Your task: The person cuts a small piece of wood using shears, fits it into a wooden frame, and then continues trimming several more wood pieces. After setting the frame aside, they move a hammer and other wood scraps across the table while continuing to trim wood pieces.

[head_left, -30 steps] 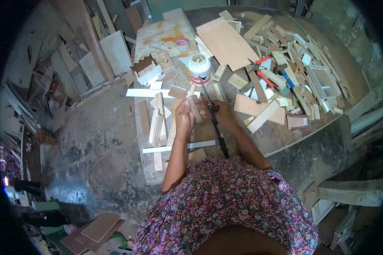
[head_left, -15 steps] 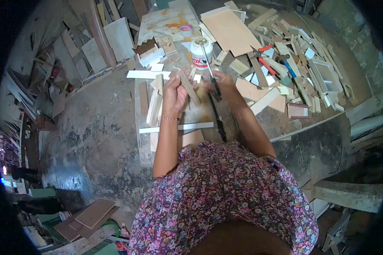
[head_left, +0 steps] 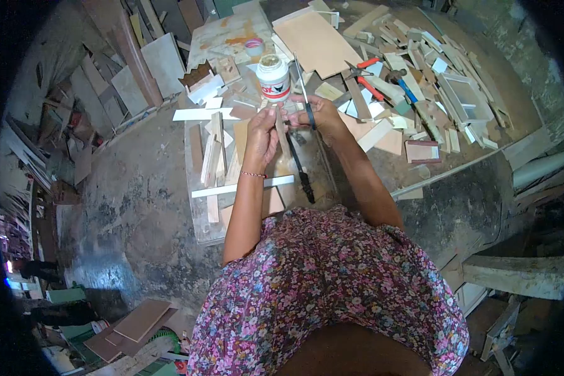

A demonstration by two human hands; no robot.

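Note:
My left hand (head_left: 262,135) is closed round a narrow wooden strip (head_left: 282,133) that slants down between my two hands. Against the strip's upper end, my right hand (head_left: 323,117) has its fingers bent together, with a thin brush-like tool (head_left: 302,78) with a dark handle held in them. The fingertips of both hands nearly meet just below an open white glue jar (head_left: 273,79). A long black tool (head_left: 304,178) lies on the table below my hands.
Left of my hands are stacked wood strips (head_left: 213,153) and a white strip (head_left: 241,186). On the right lie red-handled pliers (head_left: 365,78), a blue-handled hammer (head_left: 407,89), a brown board (head_left: 318,39) and a heap of wood offcuts. A pink tape roll (head_left: 254,46) sits behind the jar.
The view has shifted, so the table items appear further left. My right hand has come closer to my left hand and the strip, which now stands more upright.

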